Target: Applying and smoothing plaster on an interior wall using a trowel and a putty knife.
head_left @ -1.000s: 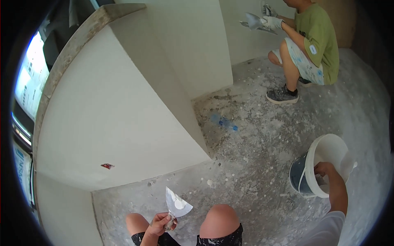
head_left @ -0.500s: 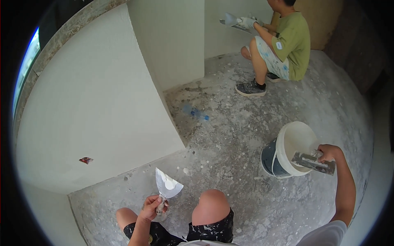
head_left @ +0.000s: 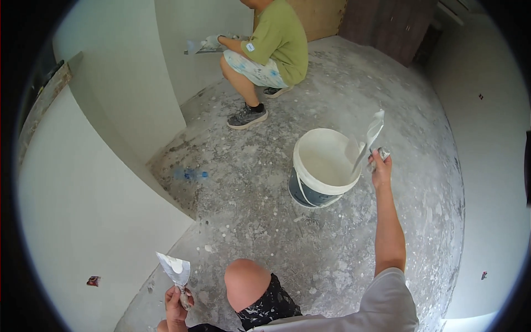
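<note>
My left hand (head_left: 178,303) is closed round the handle of a putty knife (head_left: 176,268), whose wide blade points up and carries a dab of white putty. At the right rim of a bucket (head_left: 295,161), my right hand (head_left: 381,164) grips the handle of a plastering trowel (head_left: 366,140). The trowel is tipped on edge, with white putty on its upper end. The bucket is dark outside with a white rim and handle, and its inner wall is coated white.
A person (head_left: 279,47) in a green shirt crouches beyond the bucket, holding a flat tool near the wall. A crumpled clear-blue plastic bottle (head_left: 191,174) lies by the wall corner. A pale low wall (head_left: 94,216) rises at my left. White splashes spot the concrete floor (head_left: 260,221).
My view has swung right, so the scene sits further left. My right hand has turned the trowel from lying nearly flat over the bucket to upright on edge. Both tools stay held.
</note>
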The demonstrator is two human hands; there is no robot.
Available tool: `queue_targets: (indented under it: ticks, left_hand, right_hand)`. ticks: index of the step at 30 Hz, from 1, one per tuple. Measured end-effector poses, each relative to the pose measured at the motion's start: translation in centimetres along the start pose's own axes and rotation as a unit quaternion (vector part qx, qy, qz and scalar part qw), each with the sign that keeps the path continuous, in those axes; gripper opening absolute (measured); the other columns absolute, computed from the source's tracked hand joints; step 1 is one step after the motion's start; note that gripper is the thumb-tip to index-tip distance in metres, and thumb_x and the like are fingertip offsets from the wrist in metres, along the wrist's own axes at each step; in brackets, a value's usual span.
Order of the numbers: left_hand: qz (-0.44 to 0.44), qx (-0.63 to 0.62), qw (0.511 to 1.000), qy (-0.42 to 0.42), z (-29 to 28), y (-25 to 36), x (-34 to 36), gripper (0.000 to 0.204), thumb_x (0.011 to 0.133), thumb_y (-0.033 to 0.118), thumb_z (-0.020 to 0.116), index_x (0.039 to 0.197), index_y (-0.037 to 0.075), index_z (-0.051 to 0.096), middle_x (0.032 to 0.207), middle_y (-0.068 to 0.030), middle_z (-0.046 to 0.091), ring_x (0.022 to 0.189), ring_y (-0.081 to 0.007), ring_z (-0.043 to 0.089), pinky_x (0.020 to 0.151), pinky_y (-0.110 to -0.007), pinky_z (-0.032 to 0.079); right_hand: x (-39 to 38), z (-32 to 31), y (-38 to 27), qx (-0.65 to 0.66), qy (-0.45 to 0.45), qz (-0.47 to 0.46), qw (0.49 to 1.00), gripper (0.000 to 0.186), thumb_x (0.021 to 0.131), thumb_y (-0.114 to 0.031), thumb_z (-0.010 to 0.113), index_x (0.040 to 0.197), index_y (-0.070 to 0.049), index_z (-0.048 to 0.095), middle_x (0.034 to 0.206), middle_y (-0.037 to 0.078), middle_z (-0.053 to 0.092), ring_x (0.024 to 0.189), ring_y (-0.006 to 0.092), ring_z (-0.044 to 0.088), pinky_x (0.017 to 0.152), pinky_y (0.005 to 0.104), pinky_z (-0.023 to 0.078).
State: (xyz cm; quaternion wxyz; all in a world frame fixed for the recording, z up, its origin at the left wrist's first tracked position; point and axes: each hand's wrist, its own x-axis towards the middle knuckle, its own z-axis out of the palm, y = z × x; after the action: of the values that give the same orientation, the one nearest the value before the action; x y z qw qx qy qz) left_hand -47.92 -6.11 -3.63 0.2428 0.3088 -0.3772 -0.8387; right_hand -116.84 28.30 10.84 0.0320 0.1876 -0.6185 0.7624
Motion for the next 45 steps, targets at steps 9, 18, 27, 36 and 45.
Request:
queue_targets:
  ticks: [9,18,27,36,45]
  left_hand:
    - [0.020,0.047,0.997,-0.049,1.7,3.4,-1.9,0.031,0.100,0.025,0.063,0.113,-0.003,0.065,0.089,-0.0106,0.069,0.067,-0.0159,0.063,0.058,-0.027,0.051]
    - [0.103,0.021,0.994,0.012,-8.8,5.7,-19.3,0.035,0.104,0.034,0.057,0.113,0.003,0.069,0.087,-0.0020,0.069,0.064,-0.0074,0.058,0.058,-0.022,0.046]
    - [0.165,0.015,0.978,0.128,-23.4,8.6,-40.9,0.028,0.105,0.031,0.056,0.101,0.004,0.067,0.085,0.0009,0.064,0.069,-0.0066,0.058,0.060,-0.022,0.044]
    - [0.173,-0.004,0.966,0.192,-34.0,12.8,-59.4,0.028,0.104,0.029,0.057,0.100,0.003,0.065,0.083,0.0018,0.062,0.068,-0.0066,0.057,0.061,-0.024,0.046]
    - [0.383,0.341,0.776,0.367,-30.9,30.4,-72.2,0.017,0.100,0.015,0.062,0.104,-0.001,0.061,0.084,-0.0039,0.066,0.073,-0.0074,0.061,0.067,-0.023,0.050]
  right_hand:
    - [-3.6,11.2,5.1,0.262,-0.089,0.026,0.961,0.047,0.094,-0.023,0.067,0.137,-0.009,0.054,0.135,0.007,0.061,0.123,0.0263,0.058,0.105,0.0449,0.047]
    - [-30.4,37.2,5.1,0.356,-0.508,0.334,0.710,0.058,0.099,-0.049,0.050,0.144,-0.011,0.050,0.141,0.011,0.057,0.131,0.0319,0.053,0.110,0.0515,0.044]
    - [-59.7,52.2,-1.9,0.327,-0.557,0.430,0.631,0.058,0.099,-0.049,0.050,0.144,-0.011,0.050,0.141,0.011,0.057,0.130,0.0312,0.053,0.110,0.0510,0.044]
    - [-84.1,61.2,-12.0,0.323,-0.601,0.495,0.538,0.058,0.100,-0.049,0.050,0.144,-0.012,0.049,0.140,0.010,0.057,0.130,0.0305,0.054,0.109,0.0506,0.045]
    - [-93.4,64.1,-17.1,0.321,-0.643,0.517,0.466,0.058,0.100,-0.049,0.051,0.145,-0.012,0.049,0.140,0.010,0.058,0.130,0.0299,0.054,0.109,0.0501,0.045]
